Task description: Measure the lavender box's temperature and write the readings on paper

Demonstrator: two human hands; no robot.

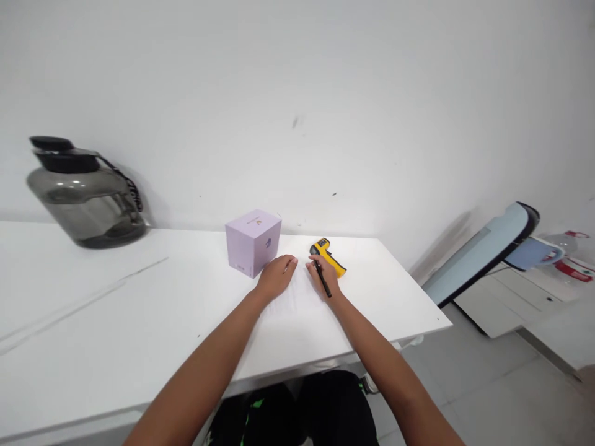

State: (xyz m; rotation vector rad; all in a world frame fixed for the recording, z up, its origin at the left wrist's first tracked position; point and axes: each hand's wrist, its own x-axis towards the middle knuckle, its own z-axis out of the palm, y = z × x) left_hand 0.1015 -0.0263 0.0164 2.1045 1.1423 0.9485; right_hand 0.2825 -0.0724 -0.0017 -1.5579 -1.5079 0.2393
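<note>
A black pen [322,280] is gripped in my right hand [329,274], its upper end leaning back over the hand. Under both hands lies a white sheet of paper [287,305] with faint lines of print, hard to tell from the white tabletop. My left hand [275,277] rests on the sheet with fingers curled together; what they hold, if anything, is too small to make out. Just behind it stands a lilac box [242,246]. A yellow and black infrared thermometer [333,263] lies beyond my right hand, partly covered by it.
At the left on the white table [93,322] stands a large grey see-through jug [93,201] with a black lid and strap. The table's right edge ends near a tilted pale panel with a dark rim [483,254]. Behind that, a plastic bottle [574,254] sits on a white cabinet [511,294].
</note>
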